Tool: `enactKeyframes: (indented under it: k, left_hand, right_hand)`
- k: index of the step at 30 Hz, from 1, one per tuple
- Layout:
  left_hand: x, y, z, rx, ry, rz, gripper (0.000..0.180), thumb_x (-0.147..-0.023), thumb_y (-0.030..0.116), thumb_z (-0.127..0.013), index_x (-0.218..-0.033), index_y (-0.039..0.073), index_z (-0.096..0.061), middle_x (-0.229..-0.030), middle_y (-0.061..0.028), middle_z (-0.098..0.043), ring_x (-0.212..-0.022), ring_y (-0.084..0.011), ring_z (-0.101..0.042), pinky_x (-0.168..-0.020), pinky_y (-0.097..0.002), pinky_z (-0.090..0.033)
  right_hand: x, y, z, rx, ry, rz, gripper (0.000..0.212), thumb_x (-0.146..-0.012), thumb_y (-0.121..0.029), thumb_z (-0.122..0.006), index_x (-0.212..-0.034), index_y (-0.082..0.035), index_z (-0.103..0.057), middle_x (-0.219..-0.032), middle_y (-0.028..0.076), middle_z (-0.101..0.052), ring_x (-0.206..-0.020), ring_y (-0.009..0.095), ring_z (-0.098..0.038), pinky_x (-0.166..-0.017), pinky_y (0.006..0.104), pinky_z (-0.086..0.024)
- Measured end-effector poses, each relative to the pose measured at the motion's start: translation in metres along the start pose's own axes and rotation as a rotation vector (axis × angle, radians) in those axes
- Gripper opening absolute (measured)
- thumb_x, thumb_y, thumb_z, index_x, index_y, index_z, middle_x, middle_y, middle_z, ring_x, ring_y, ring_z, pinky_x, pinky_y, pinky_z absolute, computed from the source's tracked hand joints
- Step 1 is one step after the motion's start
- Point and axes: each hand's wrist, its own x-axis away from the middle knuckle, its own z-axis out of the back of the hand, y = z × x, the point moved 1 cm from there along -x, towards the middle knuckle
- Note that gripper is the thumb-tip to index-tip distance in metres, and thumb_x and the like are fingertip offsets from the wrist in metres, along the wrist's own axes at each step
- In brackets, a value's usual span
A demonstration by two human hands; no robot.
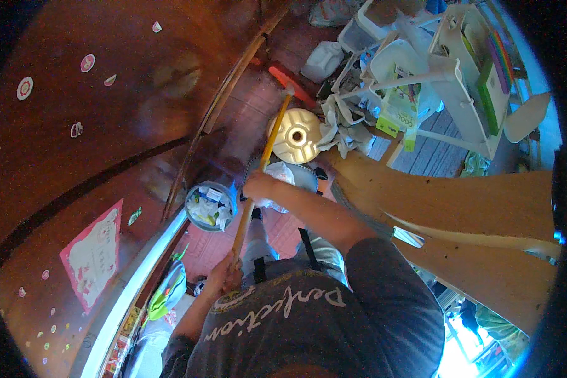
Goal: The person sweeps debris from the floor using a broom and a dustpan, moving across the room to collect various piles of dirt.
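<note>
Both my hands grip the long yellow wooden handle of a broom (271,141), which slants away from my body across the floor. My right hand (263,188) is closed around the middle of the handle. Lower down, close to my waist, my left hand (225,274) is wrapped round its near end. At the far end, the wide red head (291,84) lies on the reddish floor; its bristles cannot be made out. Just right of the handle sits a round gold-coloured base (303,150) with a hole in its middle.
A round bin (192,222) with crumpled waste stands left of my hands. Brown doors (138,82) with stickers rise along the left. White plastic containers (323,62) and a white frame (455,94) crowd the far right. A curved wooden board (460,200) juts in from the right.
</note>
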Motion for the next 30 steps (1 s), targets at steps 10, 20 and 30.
enactKeyframes:
  k: [10, 20, 30]
  left_hand:
    - [-0.007, 0.000, -0.026, 0.774, -0.716, 0.240, 0.034, -0.089, 0.042, -0.037, -0.077, 0.011, -0.042, -0.046, 0.0036, -0.036, -0.031, -0.0059, -0.030, -0.029, -0.0207, -0.023]
    - [0.006, -0.024, -0.061, 0.932, -1.146, 0.222, 0.037, -0.090, 0.045, -0.034, -0.079, 0.011, -0.041, -0.046, 0.0018, -0.040, -0.033, -0.0070, -0.037, -0.034, -0.0188, -0.028]
    - [0.026, -0.107, -0.030, 1.146, -0.952, 0.086, 0.036, -0.090, 0.044, -0.035, -0.079, 0.010, -0.040, -0.046, 0.0029, -0.036, -0.033, -0.0065, -0.036, -0.038, -0.0200, -0.032]
  right_hand:
    - [-0.008, 0.025, -0.006, 0.008, -0.048, 0.107, 0.011, -0.063, -0.013, -0.057, -0.070, -0.007, -0.062, -0.075, 0.012, -0.061, -0.074, 0.029, -0.058, -0.068, 0.0396, -0.046]
    - [0.034, 0.003, -0.001, -0.242, 0.757, 0.111, 0.017, -0.068, -0.020, -0.060, -0.059, -0.010, -0.051, -0.064, 0.009, -0.053, -0.067, 0.028, -0.052, -0.065, 0.0367, -0.042]
    - [0.015, -0.060, -0.055, -0.289, 0.321, 0.408, 0.010, -0.056, -0.015, -0.061, -0.059, -0.011, -0.052, -0.063, 0.007, -0.054, -0.070, 0.027, -0.053, -0.065, 0.0392, -0.040]
